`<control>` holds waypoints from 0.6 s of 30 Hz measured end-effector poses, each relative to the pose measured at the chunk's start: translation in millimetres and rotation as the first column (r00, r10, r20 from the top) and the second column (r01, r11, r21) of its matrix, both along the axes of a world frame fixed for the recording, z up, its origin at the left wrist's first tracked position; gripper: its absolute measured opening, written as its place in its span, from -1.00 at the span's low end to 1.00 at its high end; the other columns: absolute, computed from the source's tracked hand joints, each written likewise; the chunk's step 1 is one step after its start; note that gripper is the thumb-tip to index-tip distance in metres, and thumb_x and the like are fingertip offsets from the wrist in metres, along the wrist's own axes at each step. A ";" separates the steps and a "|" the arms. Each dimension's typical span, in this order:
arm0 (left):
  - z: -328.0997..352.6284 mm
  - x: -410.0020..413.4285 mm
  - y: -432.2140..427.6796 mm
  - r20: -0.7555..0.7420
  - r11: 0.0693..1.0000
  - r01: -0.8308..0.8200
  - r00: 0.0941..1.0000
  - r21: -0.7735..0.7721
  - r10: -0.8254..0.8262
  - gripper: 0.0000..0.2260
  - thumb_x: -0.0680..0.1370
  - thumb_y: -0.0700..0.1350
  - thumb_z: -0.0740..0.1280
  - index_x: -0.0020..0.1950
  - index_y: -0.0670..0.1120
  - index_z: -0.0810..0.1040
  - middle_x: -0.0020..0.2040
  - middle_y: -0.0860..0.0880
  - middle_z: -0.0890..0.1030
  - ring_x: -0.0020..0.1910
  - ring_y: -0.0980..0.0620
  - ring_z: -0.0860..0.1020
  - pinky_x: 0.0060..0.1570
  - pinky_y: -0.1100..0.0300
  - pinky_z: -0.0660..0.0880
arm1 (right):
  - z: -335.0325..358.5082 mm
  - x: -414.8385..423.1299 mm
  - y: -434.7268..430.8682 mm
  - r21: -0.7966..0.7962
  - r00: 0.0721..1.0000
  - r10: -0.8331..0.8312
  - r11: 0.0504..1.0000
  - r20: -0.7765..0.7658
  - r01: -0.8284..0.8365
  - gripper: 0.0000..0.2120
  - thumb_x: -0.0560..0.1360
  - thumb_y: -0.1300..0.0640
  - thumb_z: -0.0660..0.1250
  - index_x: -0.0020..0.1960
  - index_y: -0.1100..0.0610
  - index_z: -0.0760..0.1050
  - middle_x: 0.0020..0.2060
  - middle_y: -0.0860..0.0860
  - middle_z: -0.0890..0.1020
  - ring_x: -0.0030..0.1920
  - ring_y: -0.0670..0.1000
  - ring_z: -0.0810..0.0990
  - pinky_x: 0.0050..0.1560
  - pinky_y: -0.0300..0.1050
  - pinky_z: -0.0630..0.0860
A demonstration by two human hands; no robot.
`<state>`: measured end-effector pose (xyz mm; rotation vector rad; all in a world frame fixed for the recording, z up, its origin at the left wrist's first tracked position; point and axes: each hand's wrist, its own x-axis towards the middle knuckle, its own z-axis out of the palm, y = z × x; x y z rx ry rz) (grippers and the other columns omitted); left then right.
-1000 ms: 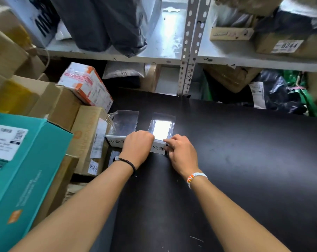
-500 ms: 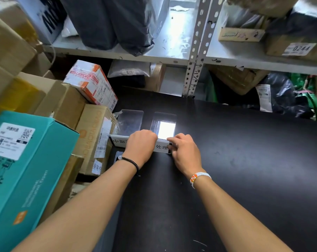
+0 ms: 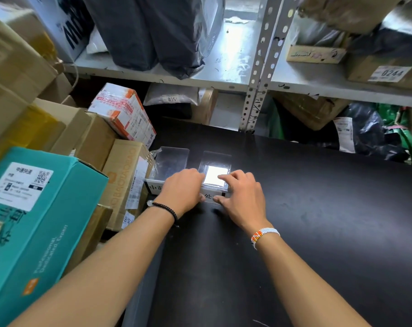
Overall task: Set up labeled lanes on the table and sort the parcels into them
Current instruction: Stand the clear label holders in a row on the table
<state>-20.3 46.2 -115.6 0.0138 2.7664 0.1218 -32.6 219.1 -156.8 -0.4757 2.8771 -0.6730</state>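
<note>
Two clear acrylic label stands lie side by side at the left end of the black table (image 3: 318,232). The left label stand (image 3: 170,159) shows a white strip with black characters. The right label stand (image 3: 215,161) glares white under the light, and its label strip (image 3: 208,197) shows between my hands. My left hand (image 3: 181,188) curls over the front right corner of the left stand, thumb near the right label. My right hand (image 3: 244,194) lies on the right stand, fingers on top and thumb against its front label.
Cardboard parcels are stacked left of the table: a teal box (image 3: 35,220), brown boxes (image 3: 127,175) and a white and orange box (image 3: 124,112). A metal shelf (image 3: 254,76) behind holds bags and labelled boxes. Black and green bags (image 3: 375,133) sit at the far right.
My right fingers have slid up from the label's front onto the top of the right stand. My left hand has stayed put over the left stand.
</note>
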 end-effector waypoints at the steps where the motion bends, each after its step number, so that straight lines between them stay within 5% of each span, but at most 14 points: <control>1: 7.6 -3.5 -5.3 -0.004 0.999 -0.027 1.000 0.021 0.027 -0.66 0.58 0.01 0.47 0.30 -0.08 0.55 0.24 -0.04 0.59 0.22 -0.11 0.59 0.14 -0.01 0.55 | 3.6 -0.7 -5.1 0.000 0.999 0.013 1.000 -0.040 -0.013 -0.47 0.44 -0.11 0.58 0.36 -0.05 0.59 0.16 -0.03 0.60 0.18 0.10 0.50 0.08 0.04 0.45; 8: 35.5 -12.3 -61.8 0.024 0.964 -0.176 0.983 -0.199 0.185 -0.62 0.58 -0.31 0.29 0.37 -0.07 0.61 0.29 -0.18 0.61 0.24 -0.22 0.62 0.21 -0.06 0.59 | 8.3 0.4 -75.5 -0.043 0.979 0.186 0.981 -0.085 -0.190 -0.56 0.46 -0.06 0.56 0.30 0.02 0.62 0.15 0.02 0.63 0.18 0.15 0.52 0.09 0.06 0.45; 18: 27.4 1.4 -58.7 0.052 0.929 -0.073 0.994 -0.362 0.098 -0.72 0.68 -0.27 0.19 0.35 -0.13 0.53 0.33 -0.17 0.56 0.34 -0.19 0.57 0.19 0.01 0.52 | -8.1 -1.2 -117.6 0.055 0.968 0.236 0.971 -0.088 -0.231 -0.77 0.62 -0.02 0.38 0.23 -0.06 0.70 0.11 -0.04 0.62 0.13 0.11 0.43 -0.02 -0.03 0.20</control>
